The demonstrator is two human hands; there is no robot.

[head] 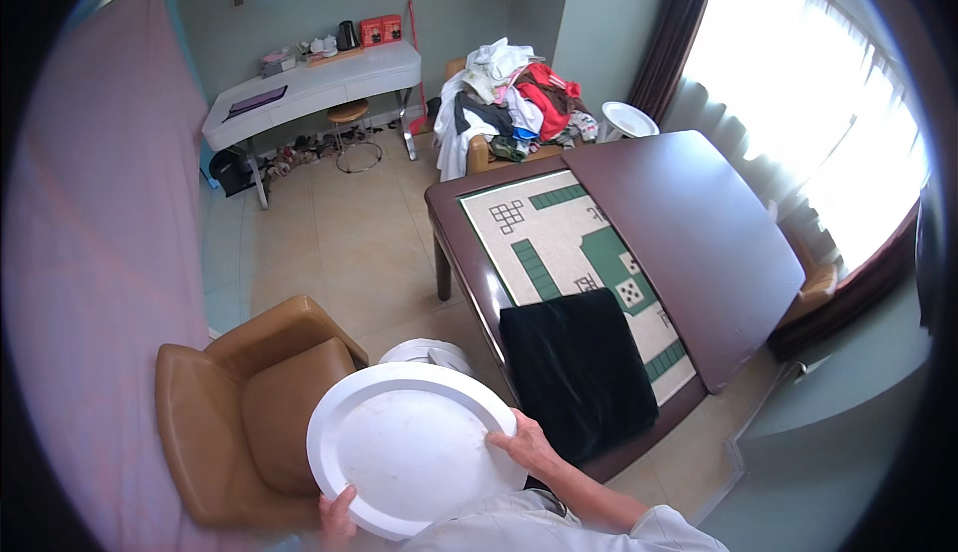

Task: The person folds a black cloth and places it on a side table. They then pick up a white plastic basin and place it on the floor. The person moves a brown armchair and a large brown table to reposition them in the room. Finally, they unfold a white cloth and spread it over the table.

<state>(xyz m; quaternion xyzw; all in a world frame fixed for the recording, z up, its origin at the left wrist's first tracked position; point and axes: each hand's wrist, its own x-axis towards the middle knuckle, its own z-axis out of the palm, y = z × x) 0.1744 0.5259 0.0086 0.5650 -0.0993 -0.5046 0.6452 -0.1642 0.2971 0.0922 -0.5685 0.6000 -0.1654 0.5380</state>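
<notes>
A large round white plastic tray-like top (412, 451) with a raised rim is held in front of my body. My left hand (339, 516) grips its near left edge, thumb over the rim. On the right edge, my right hand (528, 443) clasps it with the thumb on the upper face. Small brownish marks show on the white surface. Just beyond the far rim, a white plastic piece (426, 353) is partly hidden. A folded black velvety cloth (580, 372) lies on the mahjong table (465, 191), right of my right hand.
A brown leather armchair (292, 417) stands at left. A brown board (688, 230) covers part of the mahjong table. Farther off are a clothes pile (516, 95) on a chair, a round white stand (629, 119), a white desk (322, 88) and a stool (348, 111).
</notes>
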